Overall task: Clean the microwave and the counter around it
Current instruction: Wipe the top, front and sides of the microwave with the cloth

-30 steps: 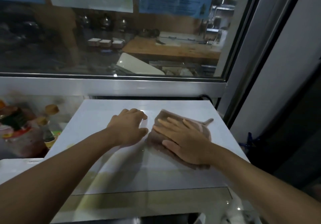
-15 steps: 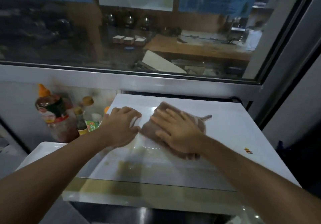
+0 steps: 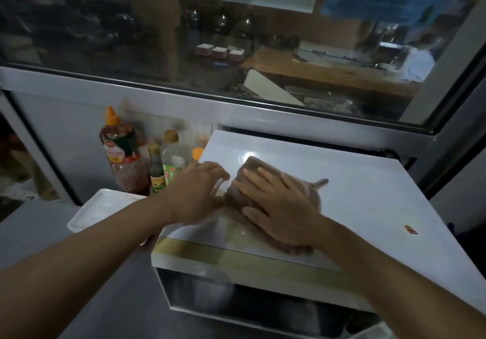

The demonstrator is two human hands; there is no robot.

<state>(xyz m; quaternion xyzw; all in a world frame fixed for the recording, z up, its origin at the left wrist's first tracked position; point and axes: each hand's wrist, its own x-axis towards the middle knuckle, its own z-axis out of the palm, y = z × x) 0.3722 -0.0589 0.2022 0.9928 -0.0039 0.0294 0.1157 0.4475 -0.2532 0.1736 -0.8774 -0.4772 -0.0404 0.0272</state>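
Right hand (image 3: 282,209) lies flat, fingers straight and slightly spread, pressing a folded brown cloth (image 3: 246,188) onto the top of the white box-shaped microwave (image 3: 368,207). Cloth sits on the left half of the top panel, closer to the front edge than the back; a small loop of it sticks out to the right, past the knuckles.

Left hand (image 3: 196,192) rests on the same top panel just left of the cloth, fingers curled loosely downward, holding nothing. Its fingertips are close to the cloth's left edge; motion blur there, so contact cannot be told.

Microwave stands on a grey counter (image 3: 79,286), back toward a metal-framed glass window (image 3: 236,49). A yellowish band runs along its front top edge. A small red-and-yellow sticker (image 3: 410,229) sits on the right part of the top, well apart from both hands.

Left of the microwave: a tall clear sauce bottle with an orange nozzle cap (image 3: 121,151), a small dark bottle (image 3: 157,170) and a clear bottle with a green label (image 3: 173,157), grouped close together. A white rectangular tray (image 3: 102,209) lies on the counter in front of them, partly under the left forearm.
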